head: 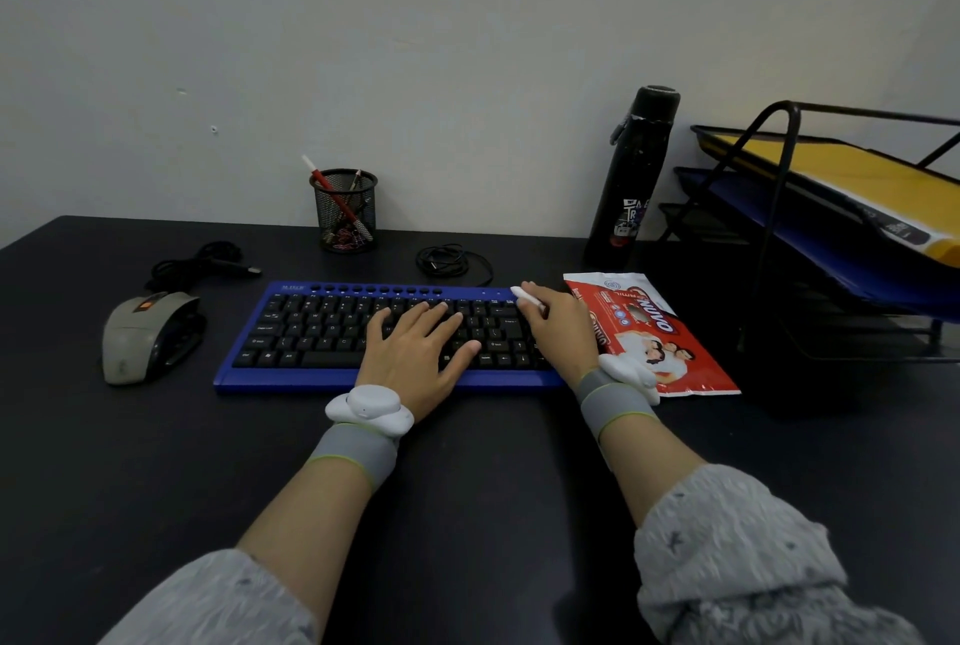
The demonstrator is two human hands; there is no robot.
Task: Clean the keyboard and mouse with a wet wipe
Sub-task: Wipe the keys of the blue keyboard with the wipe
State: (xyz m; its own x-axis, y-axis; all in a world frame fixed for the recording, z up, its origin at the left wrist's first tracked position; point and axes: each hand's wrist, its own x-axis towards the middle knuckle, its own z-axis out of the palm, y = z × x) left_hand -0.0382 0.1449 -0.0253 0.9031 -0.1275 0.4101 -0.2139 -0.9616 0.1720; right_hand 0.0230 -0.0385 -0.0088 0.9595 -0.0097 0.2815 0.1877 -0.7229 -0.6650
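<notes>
The left hand [421,348] lies palm down on the middle keys of the blue-framed keyboard with black keys [311,332]. Its fingers are straight and spread, so its grip is wide and holds nothing. The right hand [558,327] rests at the right end of the keyboard, knuckles up and fingers curled. Its grip is closed on a folded white wet wipe [527,299], whose tip protrudes beyond the fingers at the keyboard's far right corner. Each wrist carries a grey elastic band with a white rounded device, and grey patterned sleeves are pushed up both forearms. The keyboard lies flat on the dark table [467,488]. The grey computer mouse with black sides [148,332] sits on the table to the left of the keyboard, apart from it, with its coiled black cable [208,262] behind it. A red and white wipe packet [654,332] lies just right of the keyboard, partly under the right wrist. Most of the wipe is hidden inside the right hand, as are the right fingertips and the keyboard's right edge. The black wire letter tray [779,177] is cut off by the right frame edge.
</notes>
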